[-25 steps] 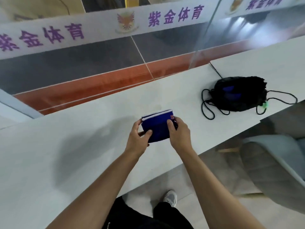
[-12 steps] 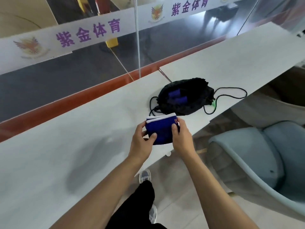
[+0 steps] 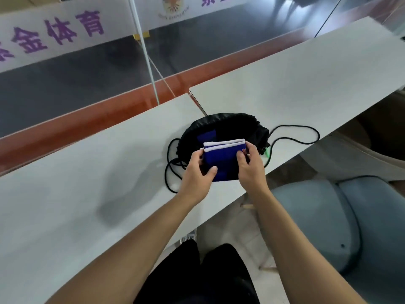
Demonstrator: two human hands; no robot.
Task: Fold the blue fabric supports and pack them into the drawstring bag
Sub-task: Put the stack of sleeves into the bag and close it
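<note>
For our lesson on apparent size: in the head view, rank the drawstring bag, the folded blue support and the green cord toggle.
1. black drawstring bag, though partly hidden
2. folded blue support, nearer the camera
3. green cord toggle, clearly smallest

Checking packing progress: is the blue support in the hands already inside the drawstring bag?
Out. The folded blue support is held by left hand and right hand over the open bag; another blue piece lies inside.

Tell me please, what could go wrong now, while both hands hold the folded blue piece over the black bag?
1. The folded blue support, pinched by the left hand and right hand, may unfold when released.
2. The drawstring bag mouth looks partly collapsed, so the fabric may catch its rim.
3. The cord reaches the table edge and could snag.
</note>
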